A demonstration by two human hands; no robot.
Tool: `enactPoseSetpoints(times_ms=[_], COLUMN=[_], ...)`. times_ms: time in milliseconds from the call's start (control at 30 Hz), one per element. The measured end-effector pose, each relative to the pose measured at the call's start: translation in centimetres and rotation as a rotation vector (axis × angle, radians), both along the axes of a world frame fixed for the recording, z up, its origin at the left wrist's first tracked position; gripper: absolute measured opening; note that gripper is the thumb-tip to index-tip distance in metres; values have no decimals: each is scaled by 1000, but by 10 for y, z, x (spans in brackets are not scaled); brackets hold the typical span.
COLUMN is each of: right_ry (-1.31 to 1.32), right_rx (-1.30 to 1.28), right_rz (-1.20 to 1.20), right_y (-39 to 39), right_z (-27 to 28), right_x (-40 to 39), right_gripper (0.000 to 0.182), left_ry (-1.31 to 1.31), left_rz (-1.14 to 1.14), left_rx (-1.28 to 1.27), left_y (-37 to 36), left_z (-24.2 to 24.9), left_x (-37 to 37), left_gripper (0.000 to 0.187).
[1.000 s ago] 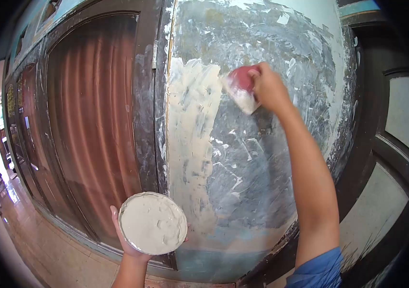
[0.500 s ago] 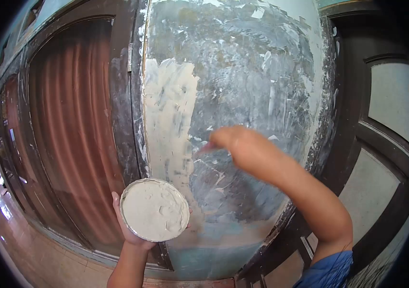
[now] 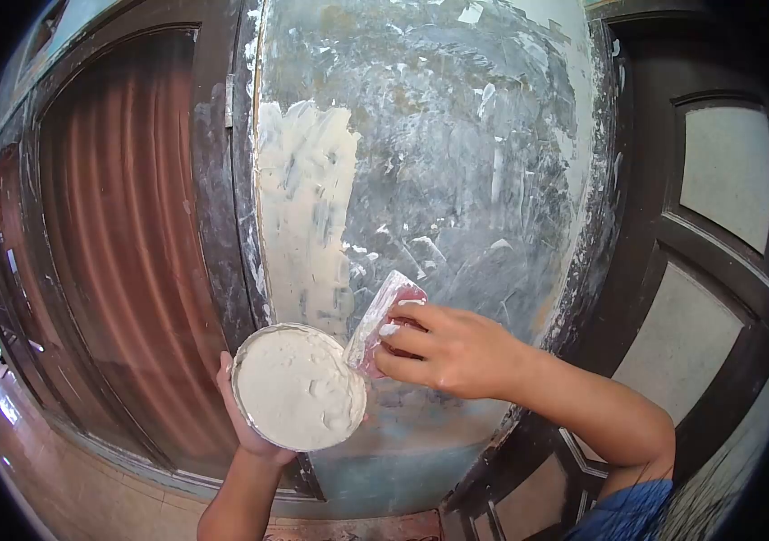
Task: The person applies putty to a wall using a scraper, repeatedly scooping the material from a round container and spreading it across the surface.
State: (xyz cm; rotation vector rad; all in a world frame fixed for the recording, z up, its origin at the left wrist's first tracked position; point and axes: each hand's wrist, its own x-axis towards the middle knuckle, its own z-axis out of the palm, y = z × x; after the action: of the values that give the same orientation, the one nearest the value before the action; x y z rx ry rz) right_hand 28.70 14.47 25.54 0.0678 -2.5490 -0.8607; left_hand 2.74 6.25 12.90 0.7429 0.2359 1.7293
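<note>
My left hand supports a round tub of white putty from below and the side, its open top tilted toward me. In my right hand is a flat putty spreader, reddish with white putty smeared along its blade. The spreader's lower corner is right at the tub's right rim. Behind both hands stands a wall panel with a scraped, patchy grey surface. A band of cream putty covers its left side, with dark spots showing through.
On the left is a dark-framed window or door with a reddish-brown curtain behind it. A dark panelled door with pale insets stands at the right. Tiled floor shows at the lower left.
My right hand has come down from the wall to the tub's right rim, and the spreader now shows clearly. The view has shifted slightly; my left hand still holds the tub.
</note>
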Motion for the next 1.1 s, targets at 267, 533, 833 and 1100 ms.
enactPoseSetpoints(times_ms=[267, 533, 833, 1100], right_ry=[26, 61, 132, 576], right_rx=[137, 143, 109, -106], right_rz=[56, 36, 36, -174], right_y=[-8, -17, -20, 6], right_z=[-10, -14, -31, 0], right_x=[-5, -10, -15, -11], right_gripper=[41, 41, 40, 18], left_ry=[64, 6, 54, 20], left_rz=[-7, -59, -116, -135], left_rx=[-18, -56, -61, -20], left_y=[-15, -37, -46, -65], left_z=[-4, 4, -11, -37], left_x=[-2, 8, 14, -4], left_gripper=[100, 97, 108, 101])
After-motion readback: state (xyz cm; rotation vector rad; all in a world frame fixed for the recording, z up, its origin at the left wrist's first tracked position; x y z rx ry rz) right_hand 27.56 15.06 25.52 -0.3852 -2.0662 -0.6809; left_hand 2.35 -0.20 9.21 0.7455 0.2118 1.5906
